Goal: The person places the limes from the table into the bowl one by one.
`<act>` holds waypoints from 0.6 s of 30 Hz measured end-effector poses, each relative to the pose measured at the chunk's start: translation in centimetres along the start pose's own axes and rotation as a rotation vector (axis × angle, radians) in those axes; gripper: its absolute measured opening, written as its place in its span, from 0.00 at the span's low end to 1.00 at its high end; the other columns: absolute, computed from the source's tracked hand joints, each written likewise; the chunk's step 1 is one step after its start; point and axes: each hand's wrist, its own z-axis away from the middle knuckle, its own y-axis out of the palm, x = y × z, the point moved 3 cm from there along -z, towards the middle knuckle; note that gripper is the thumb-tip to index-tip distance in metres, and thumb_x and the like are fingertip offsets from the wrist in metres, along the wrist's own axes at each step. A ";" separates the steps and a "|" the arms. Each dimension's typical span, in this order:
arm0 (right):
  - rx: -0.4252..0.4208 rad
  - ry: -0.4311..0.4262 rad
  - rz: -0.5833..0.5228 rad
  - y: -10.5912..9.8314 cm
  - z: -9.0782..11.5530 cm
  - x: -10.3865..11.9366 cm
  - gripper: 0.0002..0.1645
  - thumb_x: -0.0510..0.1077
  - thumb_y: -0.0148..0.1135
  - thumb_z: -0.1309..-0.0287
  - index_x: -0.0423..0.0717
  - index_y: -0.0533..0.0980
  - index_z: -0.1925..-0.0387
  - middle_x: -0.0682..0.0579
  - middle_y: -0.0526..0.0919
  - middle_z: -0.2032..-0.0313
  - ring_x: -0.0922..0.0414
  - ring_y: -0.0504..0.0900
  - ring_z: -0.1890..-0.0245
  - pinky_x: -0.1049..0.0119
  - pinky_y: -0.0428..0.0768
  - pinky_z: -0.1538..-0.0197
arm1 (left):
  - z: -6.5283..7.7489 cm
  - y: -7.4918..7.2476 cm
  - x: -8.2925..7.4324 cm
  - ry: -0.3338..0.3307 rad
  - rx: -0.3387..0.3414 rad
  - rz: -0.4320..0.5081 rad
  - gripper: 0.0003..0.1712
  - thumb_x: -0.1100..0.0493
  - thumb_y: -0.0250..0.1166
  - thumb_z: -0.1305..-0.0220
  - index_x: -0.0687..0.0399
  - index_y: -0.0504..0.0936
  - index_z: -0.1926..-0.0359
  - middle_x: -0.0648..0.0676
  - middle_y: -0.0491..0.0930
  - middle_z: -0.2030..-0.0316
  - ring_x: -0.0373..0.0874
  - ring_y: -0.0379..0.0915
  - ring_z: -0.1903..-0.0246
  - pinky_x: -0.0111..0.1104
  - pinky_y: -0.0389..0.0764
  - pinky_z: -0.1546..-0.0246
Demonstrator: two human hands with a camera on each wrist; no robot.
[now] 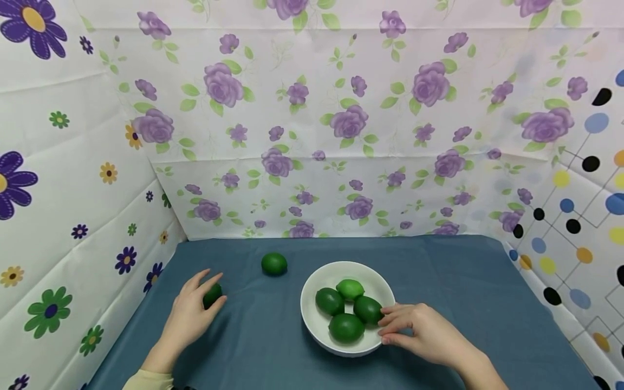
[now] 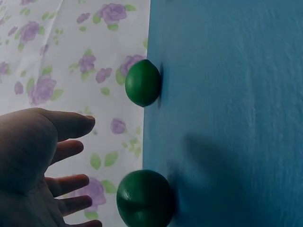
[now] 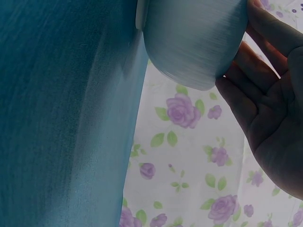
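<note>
My left hand (image 1: 191,313) hovers beside a dark green lime (image 1: 212,296) at the left of the table, thumb and fingers spread apart. In the left wrist view a gap shows between the fingers and that lime (image 2: 145,198). Another lime (image 1: 274,264) lies farther back, to the right. A white bowl (image 1: 317,281) stands right of centre with several limes in it, one (image 1: 350,290) a lighter green. My right hand (image 1: 424,330) holds the bowl by its right rim, fingertips over the edge near a lime (image 1: 368,310).
A blue cloth (image 1: 263,336) covers the table. Behind it hangs a white sheet (image 1: 312,206) with purple roses. A flower-patterned sheet (image 1: 88,260) stands at the left, and a dotted sheet (image 1: 556,233) at the right.
</note>
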 end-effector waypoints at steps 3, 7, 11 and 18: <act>-0.001 0.003 -0.005 0.0 0.0 0.0 0.10 0.55 0.70 0.29 0.64 0.92 0.53 0.62 0.91 0.52 0.49 0.87 0.41 0.54 0.88 0.42 | -0.1 0.2 0.7 -0.025 0.032 -0.004 0.35 0.55 0.74 0.29 0.59 0.76 0.25 0.74 0.65 0.26 0.80 0.63 0.31 0.78 0.69 0.41; -0.003 0.012 -0.009 -0.1 0.0 -0.1 0.09 0.55 0.70 0.30 0.64 0.92 0.54 0.62 0.91 0.52 0.49 0.87 0.41 0.54 0.88 0.41 | -0.1 0.6 1.4 -0.055 0.070 -0.007 0.36 0.54 0.73 0.28 0.58 0.75 0.24 0.75 0.64 0.26 0.81 0.63 0.32 0.78 0.69 0.42; -0.004 0.015 -0.009 -0.1 -0.1 -0.1 0.09 0.55 0.71 0.30 0.65 0.92 0.54 0.63 0.91 0.52 0.50 0.87 0.40 0.54 0.88 0.41 | 0.0 0.9 1.9 -0.075 0.091 0.002 0.35 0.54 0.72 0.27 0.59 0.75 0.24 0.75 0.64 0.26 0.80 0.63 0.31 0.77 0.70 0.41; -0.004 0.016 -0.003 0.1 0.0 -0.2 0.08 0.55 0.71 0.30 0.65 0.92 0.54 0.63 0.91 0.52 0.50 0.87 0.41 0.54 0.88 0.41 | 0.2 1.1 2.5 -0.096 0.110 0.019 0.36 0.54 0.72 0.27 0.60 0.74 0.24 0.75 0.64 0.26 0.79 0.64 0.32 0.74 0.74 0.42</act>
